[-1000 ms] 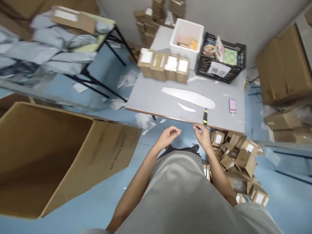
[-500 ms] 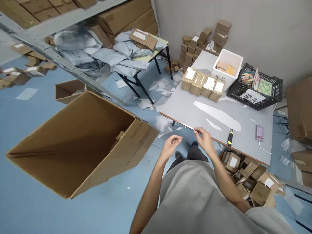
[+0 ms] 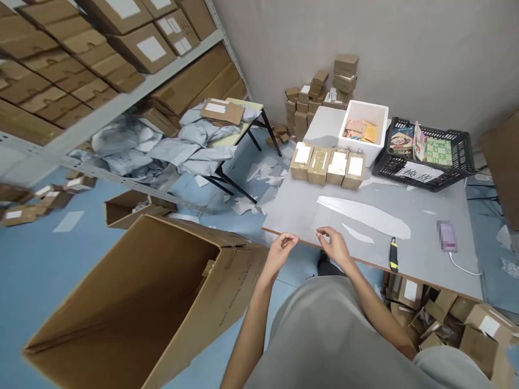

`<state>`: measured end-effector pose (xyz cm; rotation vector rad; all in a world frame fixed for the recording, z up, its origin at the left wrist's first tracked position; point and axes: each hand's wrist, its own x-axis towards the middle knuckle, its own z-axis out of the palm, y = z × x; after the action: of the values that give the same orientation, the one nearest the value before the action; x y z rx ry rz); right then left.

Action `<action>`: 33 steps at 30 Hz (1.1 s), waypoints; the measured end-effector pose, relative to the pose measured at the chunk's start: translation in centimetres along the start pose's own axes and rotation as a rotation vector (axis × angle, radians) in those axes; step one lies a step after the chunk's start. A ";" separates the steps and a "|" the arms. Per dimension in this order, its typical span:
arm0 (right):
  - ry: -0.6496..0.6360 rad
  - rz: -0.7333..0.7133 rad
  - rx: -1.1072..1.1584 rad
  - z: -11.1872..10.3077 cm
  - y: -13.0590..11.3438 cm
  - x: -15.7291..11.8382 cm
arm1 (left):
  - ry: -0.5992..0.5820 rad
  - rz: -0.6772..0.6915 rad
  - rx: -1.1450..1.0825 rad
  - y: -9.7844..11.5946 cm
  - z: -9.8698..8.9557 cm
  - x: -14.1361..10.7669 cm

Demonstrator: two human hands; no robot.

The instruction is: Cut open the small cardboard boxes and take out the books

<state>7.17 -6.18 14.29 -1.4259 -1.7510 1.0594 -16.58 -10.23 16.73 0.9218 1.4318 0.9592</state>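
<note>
My left hand hovers just in front of the table's left front edge, fingers loosely curled with a small gap to the thumb. Nothing shows in it. A short way to its right, my right hand is over the front edge of the grey table, fingers bent and apart, also without any visible object. Near the right hand lie a long white paper strip and a smaller paper scrap. A black and yellow utility knife rests farther right, close to the edge.
Several taped cartons line the table behind the paper, with a white foam box and black crate beyond. A phone lies right. A large open carton stands left; boxes crowd beneath the table.
The view has shifted, so the table and large carton appear lower. My hands now sit closer to the table, the right one over its edge; both stay loosely curled.
</note>
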 end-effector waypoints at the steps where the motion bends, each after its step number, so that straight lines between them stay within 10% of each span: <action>1: -0.008 0.002 0.013 -0.1 0.0 0.9 | 0.011 -0.009 0.004 0.2 0.0 1.0; 12: -0.058 0.056 0.002 -3.2 4.8 6.0 | 0.057 -0.124 0.003 0.7 2.6 9.5; 19: 0.068 0.116 0.034 -3.6 4.8 7.8 | 0.066 -0.100 0.078 1.4 0.8 15.8; 33: 0.219 0.232 0.002 -0.9 0.4 9.7 | -0.080 0.408 0.689 4.2 2.9 33.4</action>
<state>6.07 3.52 14.19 -1.7052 -1.4559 0.9783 -15.91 22.49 8.43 1.7916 1.5610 0.6980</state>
